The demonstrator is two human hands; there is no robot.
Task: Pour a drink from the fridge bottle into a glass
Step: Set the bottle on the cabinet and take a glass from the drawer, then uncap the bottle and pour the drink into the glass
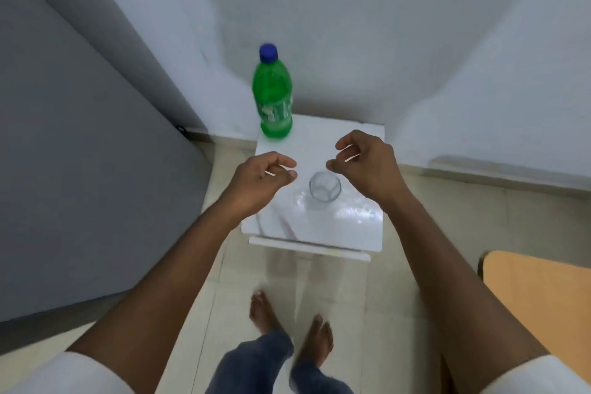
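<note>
A green plastic bottle (273,96) with a blue cap stands upright at the far left corner of a small white table (358,227). A clear empty glass (325,190) stands near the table's middle. My left hand (262,177) hovers just left of the glass, fingers loosely curled, holding nothing. My right hand (367,158) hovers just right of and slightly beyond the glass, fingers curled and apart, also holding nothing. Neither hand touches the glass or the bottle.
A grey fridge side (80,169) fills the left. White walls stand behind and to the right of the table. An orange-brown tabletop (540,301) juts in at the lower right. My bare feet (287,323) stand on the tiled floor before the table.
</note>
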